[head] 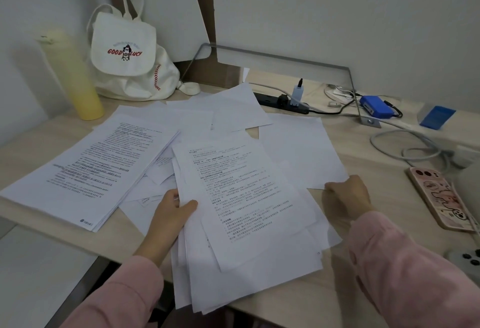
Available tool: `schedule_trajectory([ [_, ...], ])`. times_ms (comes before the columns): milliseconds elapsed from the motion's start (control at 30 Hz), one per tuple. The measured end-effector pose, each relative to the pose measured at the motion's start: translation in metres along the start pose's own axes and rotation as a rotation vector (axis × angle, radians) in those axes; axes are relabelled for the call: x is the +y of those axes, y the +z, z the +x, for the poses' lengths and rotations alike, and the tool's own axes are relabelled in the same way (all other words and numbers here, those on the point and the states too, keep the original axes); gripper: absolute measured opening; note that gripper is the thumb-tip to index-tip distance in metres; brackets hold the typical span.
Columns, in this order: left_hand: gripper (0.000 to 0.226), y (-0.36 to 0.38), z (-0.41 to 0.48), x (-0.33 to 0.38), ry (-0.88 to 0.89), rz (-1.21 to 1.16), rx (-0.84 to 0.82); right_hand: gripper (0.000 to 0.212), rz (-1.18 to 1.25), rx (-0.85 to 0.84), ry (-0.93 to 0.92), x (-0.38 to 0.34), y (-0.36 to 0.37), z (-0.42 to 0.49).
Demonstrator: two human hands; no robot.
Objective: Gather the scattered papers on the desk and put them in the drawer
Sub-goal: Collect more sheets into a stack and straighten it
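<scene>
White printed papers lie scattered over the light wooden desk (368, 130). My left hand (171, 209) grips the left edge of a loose bundle of sheets (241, 205) that hangs over the desk's front edge. My right hand (346, 195) pinches the near corner of a blank sheet (304, 146) lying to the right of the bundle. A thicker stack of printed pages (88, 169) rests at the left. More blank sheets (233, 107) fan out behind. No drawer is in view.
A yellow bottle (78, 78) and a white canvas backpack (130, 55) stand at the back left. A black power strip (280, 100), blue boxes (376, 107) and cables (407, 143) lie at the back right. A pink phone (439, 198) rests on the right.
</scene>
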State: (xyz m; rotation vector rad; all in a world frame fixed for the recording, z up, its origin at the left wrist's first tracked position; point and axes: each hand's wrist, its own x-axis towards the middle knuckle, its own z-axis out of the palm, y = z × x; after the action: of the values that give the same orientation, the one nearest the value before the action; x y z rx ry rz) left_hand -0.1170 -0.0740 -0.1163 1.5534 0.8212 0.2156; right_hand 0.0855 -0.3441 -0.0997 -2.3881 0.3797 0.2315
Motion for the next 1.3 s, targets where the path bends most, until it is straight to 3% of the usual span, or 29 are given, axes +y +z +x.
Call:
schedule_trajectory([
  [67, 0.031, 0.001, -0.001, 0.000, 0.001, 0.002, -0.007, 0.028, 0.090, 0.024, -0.081, 0.005, -0.004, -0.005],
  [267, 0.032, 0.002, -0.001, 0.006, 0.044, 0.038, -0.038, 0.004, 0.636, 0.313, -0.269, -0.002, -0.046, -0.040],
  [467, 0.031, -0.003, -0.002, 0.000, 0.032, 0.045, -0.013, 0.015, 0.562, 0.427, -0.686, -0.021, -0.060, -0.090],
  [633, 0.032, -0.004, -0.002, -0.001, 0.055, 0.041, -0.013, 0.008, 0.198, 0.320, -0.943, 0.001, -0.025, -0.123],
  [767, 0.024, -0.005, 0.001, -0.002, 0.056, 0.029, -0.015, 0.005, 0.026, 0.152, -0.901, 0.026, 0.013, -0.137],
  [1000, 0.014, -0.006, 0.002, -0.002, 0.040, 0.004, -0.010, 0.006, -0.056, -0.011, -0.927, 0.041, 0.049, -0.163],
  [1133, 0.037, -0.006, 0.003, -0.001, 0.031, -0.087, -0.056, 0.022, -0.056, -0.091, -0.940, 0.039, 0.056, -0.176],
  [1233, 0.063, -0.010, 0.006, -0.008, 0.092, -0.039, -0.114, 0.012, -0.001, -0.305, -0.923, 0.031, 0.054, -0.187],
  [1300, 0.065, -0.012, 0.007, -0.011, 0.084, -0.017, -0.139, 0.013, 0.099, -0.383, -0.833, 0.025, 0.049, -0.188],
])
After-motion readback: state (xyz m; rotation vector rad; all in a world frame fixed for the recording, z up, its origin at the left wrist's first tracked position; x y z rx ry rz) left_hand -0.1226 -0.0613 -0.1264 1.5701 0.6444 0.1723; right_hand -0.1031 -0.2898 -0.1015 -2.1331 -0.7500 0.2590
